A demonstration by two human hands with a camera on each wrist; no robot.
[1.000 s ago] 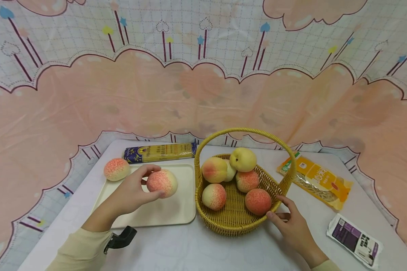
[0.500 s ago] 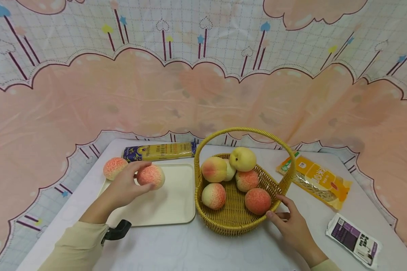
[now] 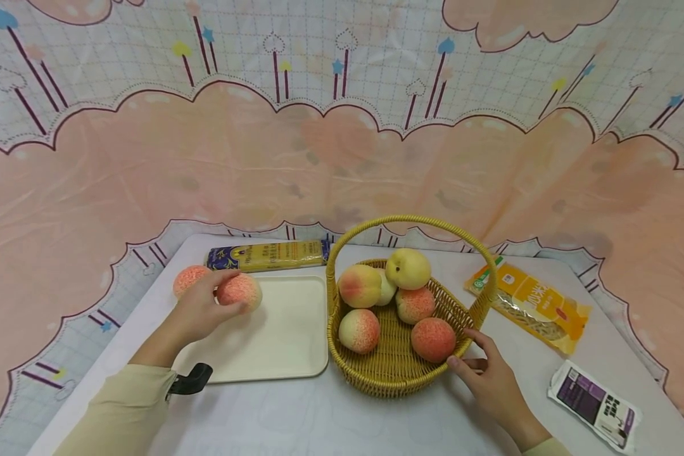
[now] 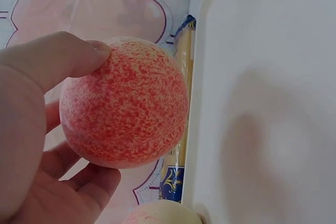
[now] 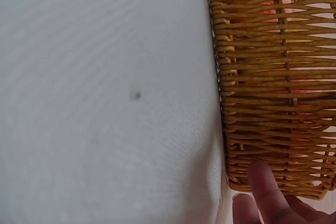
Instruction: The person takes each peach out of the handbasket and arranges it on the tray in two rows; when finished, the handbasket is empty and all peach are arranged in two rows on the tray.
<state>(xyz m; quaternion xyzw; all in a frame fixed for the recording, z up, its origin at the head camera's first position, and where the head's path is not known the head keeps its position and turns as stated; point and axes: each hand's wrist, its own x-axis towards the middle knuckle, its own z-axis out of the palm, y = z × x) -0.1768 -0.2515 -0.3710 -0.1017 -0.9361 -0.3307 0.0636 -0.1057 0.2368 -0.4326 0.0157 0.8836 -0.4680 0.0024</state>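
Note:
My left hand (image 3: 202,310) holds a pink-speckled peach (image 3: 240,292) between thumb and fingers, over the left part of a cream tray (image 3: 285,361). The left wrist view shows the peach (image 4: 126,103) raised above the tray's edge, its shadow falling on the surface. Another peach (image 3: 189,280) sits at the tray's far left corner, partly behind that hand. To the right stands a wicker basket (image 3: 387,383) with several peaches (image 3: 359,330) inside. My right hand (image 3: 493,383) grips the basket's right front rim; in the right wrist view its fingers (image 5: 265,184) lie against the woven side.
A blue-and-gold spaghetti packet (image 3: 279,255) lies behind the tray. Right of the basket are an orange pasta bag (image 3: 538,304) and a purple-and-white packet (image 3: 595,405). The basket's tall handle (image 3: 410,218) arches over it. A patterned cloth (image 3: 342,164) hangs behind the table.
My left hand has carried the peach leftward and slightly back over the tray, nearer the peach at the corner. The right hand and basket have stayed put.

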